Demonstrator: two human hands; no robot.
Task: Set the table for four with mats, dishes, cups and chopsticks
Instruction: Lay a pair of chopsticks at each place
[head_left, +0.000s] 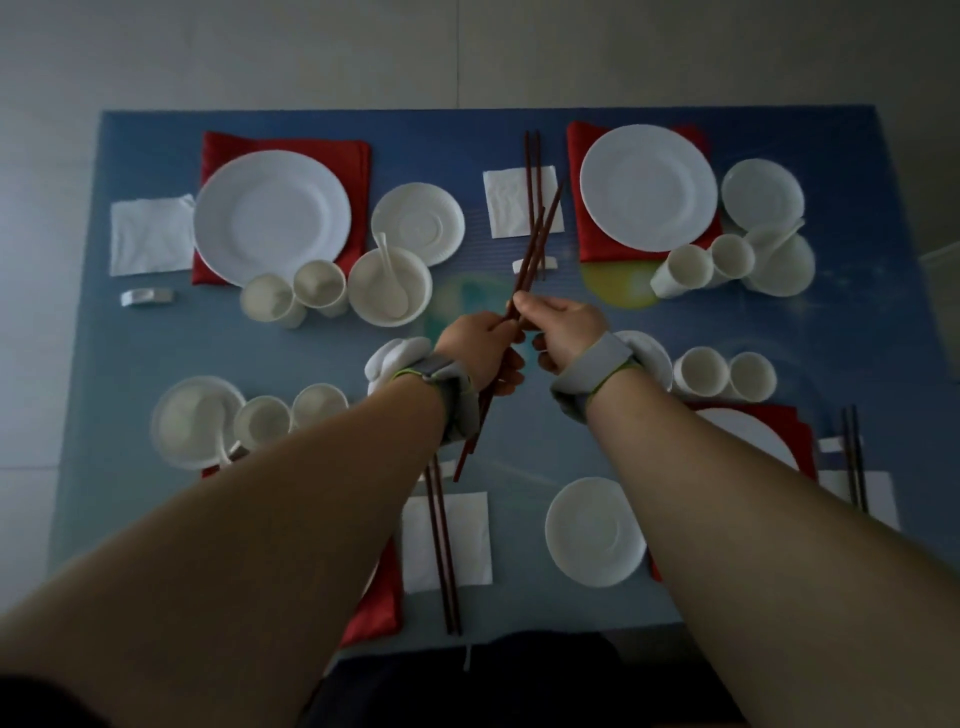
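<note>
While both hands, left (480, 343) and right (563, 327), grip dark chopsticks (537, 244), mid-table, bare blue strip (322, 345) between settings

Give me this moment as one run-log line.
left hand: holds chopsticks | right hand: pinches same chopsticks | far-left rest: bare | other three places: chopsticks laid

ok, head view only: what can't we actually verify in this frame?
- Near-left plate: hidden under the left forearm; only red mat edges show.
- Near-right plate: mostly covered by the right forearm.
- White item behind the left hand: wrist blocks it, identity unclear.
- Held chopsticks: count unclear, sticks overlap where the right hand pinches them.
</note>
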